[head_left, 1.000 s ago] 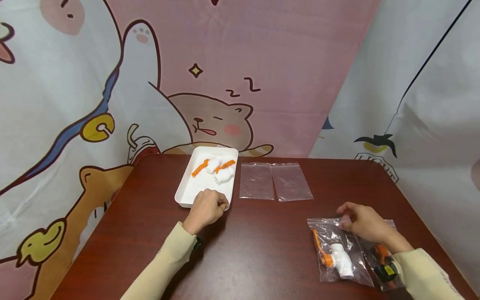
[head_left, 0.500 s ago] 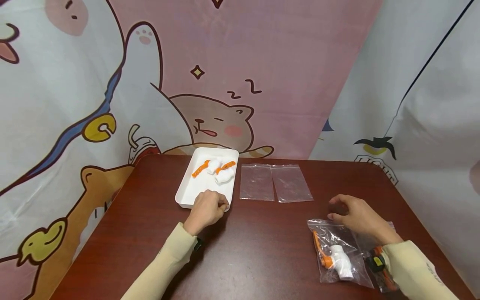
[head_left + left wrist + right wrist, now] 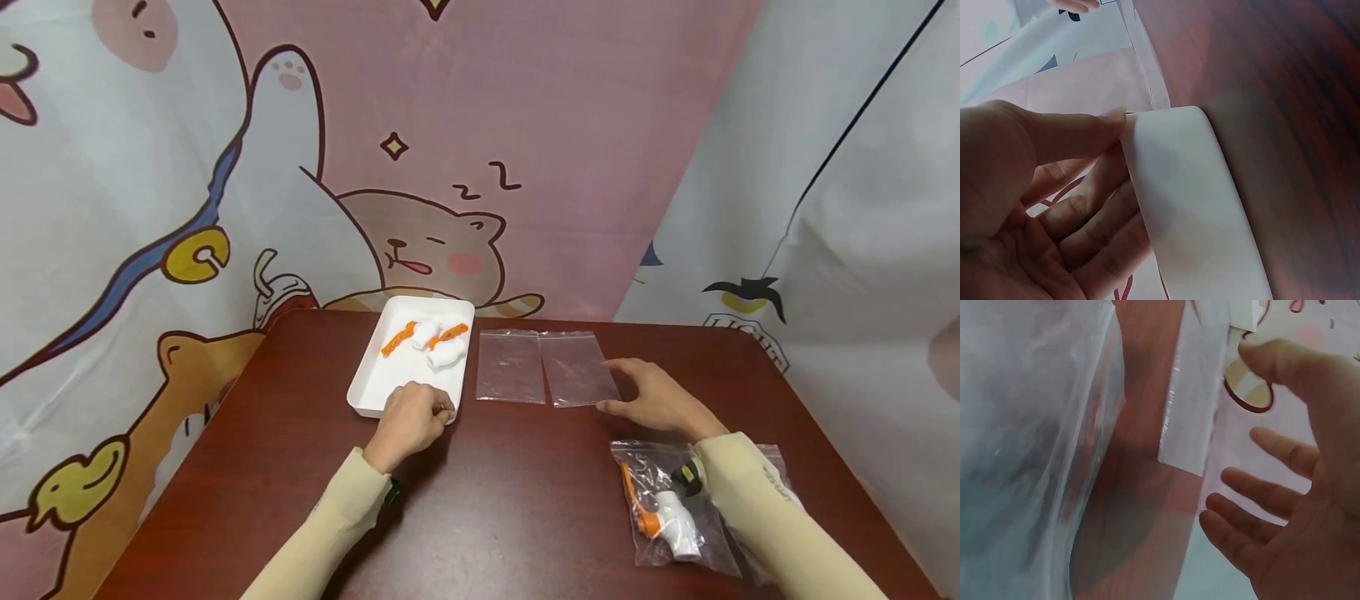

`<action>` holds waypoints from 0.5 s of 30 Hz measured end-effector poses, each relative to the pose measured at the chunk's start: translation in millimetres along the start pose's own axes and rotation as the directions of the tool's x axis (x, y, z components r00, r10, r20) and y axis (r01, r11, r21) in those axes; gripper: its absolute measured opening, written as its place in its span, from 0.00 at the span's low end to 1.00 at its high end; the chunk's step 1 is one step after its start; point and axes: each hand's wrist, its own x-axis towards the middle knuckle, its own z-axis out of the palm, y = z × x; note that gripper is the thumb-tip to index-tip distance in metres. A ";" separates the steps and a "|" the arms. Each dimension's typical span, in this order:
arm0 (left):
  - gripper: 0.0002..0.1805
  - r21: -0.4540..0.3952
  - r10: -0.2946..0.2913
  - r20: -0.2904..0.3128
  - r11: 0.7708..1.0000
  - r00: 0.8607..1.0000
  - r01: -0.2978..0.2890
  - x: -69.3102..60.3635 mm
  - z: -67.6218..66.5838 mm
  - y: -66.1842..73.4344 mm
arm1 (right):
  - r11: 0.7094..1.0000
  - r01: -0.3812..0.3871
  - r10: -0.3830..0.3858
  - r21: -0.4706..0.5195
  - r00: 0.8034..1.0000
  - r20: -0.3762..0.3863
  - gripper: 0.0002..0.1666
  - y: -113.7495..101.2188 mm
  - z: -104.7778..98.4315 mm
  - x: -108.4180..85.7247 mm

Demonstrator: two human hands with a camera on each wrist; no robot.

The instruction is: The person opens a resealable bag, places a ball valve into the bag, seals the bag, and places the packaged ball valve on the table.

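Observation:
My left hand (image 3: 411,423) pinches the near rim of the white tray (image 3: 362,392); the left wrist view shows the thumb and fingers on the edge of the tray (image 3: 1185,187). Inside the tray lie two white fittings (image 3: 447,353) with orange handles (image 3: 399,339). My right hand (image 3: 660,402), fingers apart and holding nothing, is at the right edge of the right one of two flat clear bags (image 3: 577,371). In the right wrist view the hand (image 3: 1297,469) is spread beside a flat bag (image 3: 1194,394). Whether it touches the bag I cannot tell.
A zip bag (image 3: 648,462) holding a white fitting (image 3: 678,525) with an orange handle lies at the front right, under my right wrist. Another bag (image 3: 772,458) beside it is mostly hidden by the sleeve. A printed cloth (image 3: 600,125) hangs behind the brown table (image 3: 487,517).
My right hand has left the filled bags and moved left and away from me, to the flat bags. My left hand has stayed on the tray rim.

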 end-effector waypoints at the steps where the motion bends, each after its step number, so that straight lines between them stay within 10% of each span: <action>1: 0.07 -0.001 0.001 -0.003 1.000 1.000 -0.001 0.0 -0.2 -0.2 | 1.000 0.000 0.000 -0.002 1.000 0.014 0.45 -0.7 3.5 4.4; 15: 0.06 -0.004 -0.011 0.005 1.000 1.000 0.011 0.5 -0.2 -0.1 | 0.999 0.027 -0.023 -0.035 0.991 0.129 0.43 -12.1 33.5 62.5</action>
